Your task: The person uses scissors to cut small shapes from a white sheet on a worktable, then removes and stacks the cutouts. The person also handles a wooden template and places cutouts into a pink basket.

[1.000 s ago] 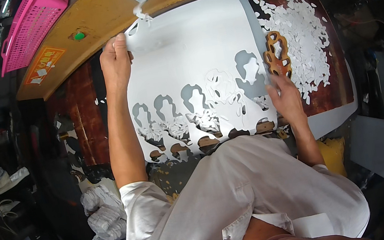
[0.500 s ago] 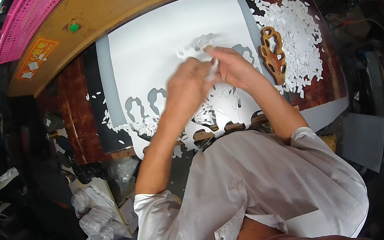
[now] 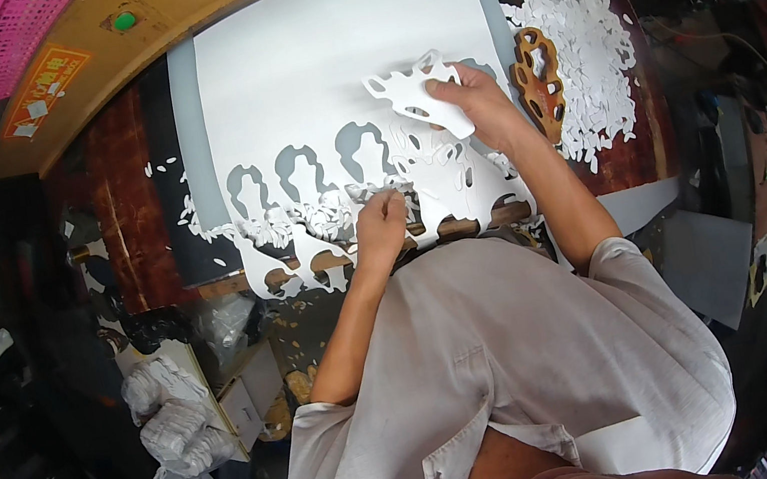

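Observation:
My right hand (image 3: pixel 483 103) grips a white cut-out piece (image 3: pixel 416 97) with a lobed outline and several holes, the thumb pressed on its face. It is held just above a large white sheet (image 3: pixel 311 49). Lower and to the left, my left hand (image 3: pixel 383 224) has its fingertips pinched together among small white scraps (image 3: pixel 324 216) at the sheet's cut part. Whatever sits in that pinch is too small to make out. Curved openings (image 3: pixel 298 164) run across the near part of the sheet, showing grey beneath. More cut shapes (image 3: pixel 444 178) lie between my hands.
A brown cutting die (image 3: pixel 544 103) rests right of the sheet, beside a wide heap of white scraps (image 3: pixel 591 52). Behind stands a yellow machine beam (image 3: pixel 203 11) with a green button (image 3: pixel 125 21). A pink basket (image 3: pixel 11 43) is at the far left; white bundles (image 3: pixel 175 416) sit lower left.
My hands were together over the sheet and have moved apart. The right now holds the white cut-out up in plain sight; the left has come down toward me to the scraps.

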A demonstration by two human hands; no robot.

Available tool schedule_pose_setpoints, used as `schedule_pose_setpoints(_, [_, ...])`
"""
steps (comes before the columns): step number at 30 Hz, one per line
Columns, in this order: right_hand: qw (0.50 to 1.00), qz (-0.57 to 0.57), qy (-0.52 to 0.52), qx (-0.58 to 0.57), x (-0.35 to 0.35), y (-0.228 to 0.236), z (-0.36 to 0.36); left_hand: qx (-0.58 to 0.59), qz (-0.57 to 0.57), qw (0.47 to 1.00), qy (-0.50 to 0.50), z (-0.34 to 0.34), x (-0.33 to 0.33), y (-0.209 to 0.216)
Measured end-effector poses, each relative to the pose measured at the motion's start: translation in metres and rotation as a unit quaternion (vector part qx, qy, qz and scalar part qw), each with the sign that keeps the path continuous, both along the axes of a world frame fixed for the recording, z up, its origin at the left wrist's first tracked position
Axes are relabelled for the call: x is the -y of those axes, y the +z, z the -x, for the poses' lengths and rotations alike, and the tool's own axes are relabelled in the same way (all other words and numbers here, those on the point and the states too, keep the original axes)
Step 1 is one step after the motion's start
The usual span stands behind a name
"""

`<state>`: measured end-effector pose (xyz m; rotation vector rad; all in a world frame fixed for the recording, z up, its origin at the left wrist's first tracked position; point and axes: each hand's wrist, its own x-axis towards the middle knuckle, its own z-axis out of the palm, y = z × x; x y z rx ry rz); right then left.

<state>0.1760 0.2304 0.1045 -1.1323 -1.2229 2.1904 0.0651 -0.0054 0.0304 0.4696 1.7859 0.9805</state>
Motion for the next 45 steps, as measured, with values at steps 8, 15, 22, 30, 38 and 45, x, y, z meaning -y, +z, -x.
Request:
schedule_pose_setpoints(8, [0.996, -0.021, -0.027, -0.084, 0.046, -0.006, -0.033, 0.4, -0.001, 0.913, 0.074, -0.006, -0.039, -0.029])
schedule_pose_setpoints(15, [0.852, -0.374, 0.151, 0.335, 0.069, -0.042, -0.089, 0.405, -0.057, 0.909, 0.078, -0.016, -0.034, -0.034])
schedule_pose_setpoints(22, [0.812, -0.504, 0.177, 0.237, -0.007, -0.056, -0.019, 0.388, -0.092, 0.906, 0.139, -0.032, -0.045, -0.049])
schedule_pose_setpoints(30, [0.853, -0.366, 0.256, 0.271, -0.038, -0.07, -0.001, 0.489, -0.144, 0.845, 0.161, -0.011, -0.063, -0.027])
schedule_pose_setpoints(38, [0.847, -0.343, 0.31, 0.263, -0.06, -0.066, 0.014, 0.569, -0.179, 0.785, 0.165, 0.007, -0.092, -0.04])
schedule_pose_setpoints(45, [0.875, -0.324, 0.321, 0.163, -0.06, -0.051, 0.014, 0.573, -0.177, 0.785, 0.153, 0.01, -0.094, -0.054])
